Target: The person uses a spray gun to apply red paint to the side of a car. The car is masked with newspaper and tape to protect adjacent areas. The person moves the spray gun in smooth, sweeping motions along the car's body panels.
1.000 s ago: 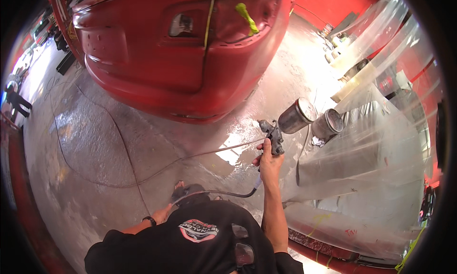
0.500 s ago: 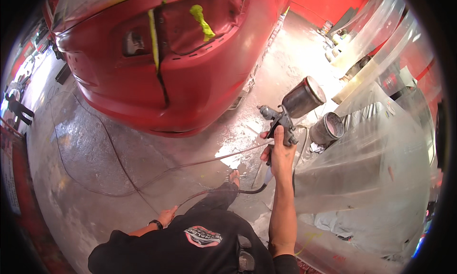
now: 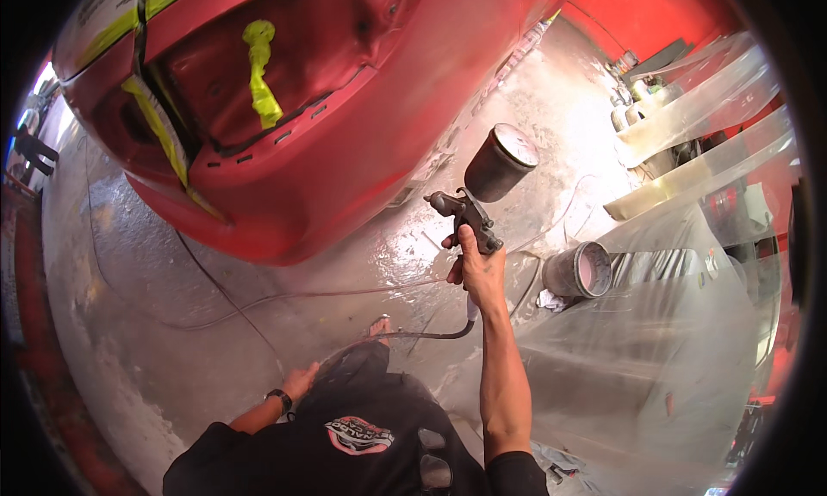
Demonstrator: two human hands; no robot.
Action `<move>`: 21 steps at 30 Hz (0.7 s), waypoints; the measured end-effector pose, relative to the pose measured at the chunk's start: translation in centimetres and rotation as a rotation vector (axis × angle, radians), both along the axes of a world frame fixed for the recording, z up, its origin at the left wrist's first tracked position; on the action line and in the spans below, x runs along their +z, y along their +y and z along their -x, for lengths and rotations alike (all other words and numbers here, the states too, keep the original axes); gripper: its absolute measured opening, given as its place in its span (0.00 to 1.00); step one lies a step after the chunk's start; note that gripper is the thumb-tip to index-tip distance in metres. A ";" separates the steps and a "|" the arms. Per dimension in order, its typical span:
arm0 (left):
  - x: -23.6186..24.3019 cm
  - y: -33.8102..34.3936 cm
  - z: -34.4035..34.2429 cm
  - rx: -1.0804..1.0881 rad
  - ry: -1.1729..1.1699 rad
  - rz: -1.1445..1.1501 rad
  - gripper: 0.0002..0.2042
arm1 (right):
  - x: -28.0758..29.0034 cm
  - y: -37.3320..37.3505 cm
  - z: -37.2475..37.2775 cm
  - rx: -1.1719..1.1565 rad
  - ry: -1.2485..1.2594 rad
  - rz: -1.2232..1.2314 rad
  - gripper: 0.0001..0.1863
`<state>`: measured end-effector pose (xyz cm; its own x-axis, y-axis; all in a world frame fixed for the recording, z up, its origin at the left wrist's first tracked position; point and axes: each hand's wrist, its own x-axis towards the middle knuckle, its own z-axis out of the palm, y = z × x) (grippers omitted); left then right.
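Note:
My right hand (image 3: 482, 276) is wrapped around the handle of a dark metal spray gun (image 3: 463, 210), its thumb high at the back. A large round paint cup (image 3: 495, 170) sits on the gun, its nozzle pointing left toward a red car's bumper (image 3: 336, 160) with a gap between. A dark air hose (image 3: 426, 335) leads from the base of the handle to my left hand (image 3: 301, 381). That hand is low at the left, closed around the hose; its fingers are partly hidden. Yellow-green masking (image 3: 261, 74) sits in the bumper's recess.
A metal can (image 3: 564, 274) stands on the floor right of the gun, a crumpled white cloth (image 3: 551, 300) beside it. Clear plastic sheeting (image 3: 637, 350) hangs along the right. A thin hose (image 3: 258, 301) loops across the wet-looking floor. Red walls (image 3: 646, 14) lie beyond.
My view has swung right and nearer the car, so the bumper's recess appears further left. The spray gun shows slightly higher and further left. Both hands keep their holds.

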<state>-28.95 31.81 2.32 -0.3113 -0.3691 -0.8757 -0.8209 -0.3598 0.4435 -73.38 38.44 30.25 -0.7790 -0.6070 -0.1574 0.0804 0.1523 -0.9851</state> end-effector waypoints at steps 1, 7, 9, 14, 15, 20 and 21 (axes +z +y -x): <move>0.6 1.0 0.5 -0.039 -0.081 0.056 0.34 | -0.1 -0.1 1.2 -0.012 0.017 -0.010 0.25; -1.6 4.9 4.5 -0.063 0.168 0.016 0.35 | 4.3 -1.0 9.9 -0.185 0.202 0.019 0.23; -1.3 6.1 6.3 -0.054 0.175 0.052 0.35 | 5.5 -1.2 12.1 -0.246 0.249 0.028 0.23; 0.4 7.1 11.2 0.171 0.113 0.078 0.35 | 5.5 -2.6 13.2 -0.337 0.341 0.136 0.22; 0.5 7.6 11.8 0.210 0.119 0.051 0.33 | 5.2 -2.5 13.1 -0.291 0.311 0.124 0.21; 2.8 10.5 15.0 0.446 0.204 0.053 0.28 | 2.2 -1.4 11.8 0.047 0.153 0.135 0.14; 1.9 11.9 15.0 0.486 0.217 0.081 0.28 | 1.7 -1.4 11.7 0.141 0.095 0.156 0.13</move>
<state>-43.96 43.70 4.20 -0.2583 -0.5792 -0.7731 -0.4544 -0.6334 0.6264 -85.04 37.03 31.97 -0.6915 -0.7222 0.0174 -0.0255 0.0003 -0.9997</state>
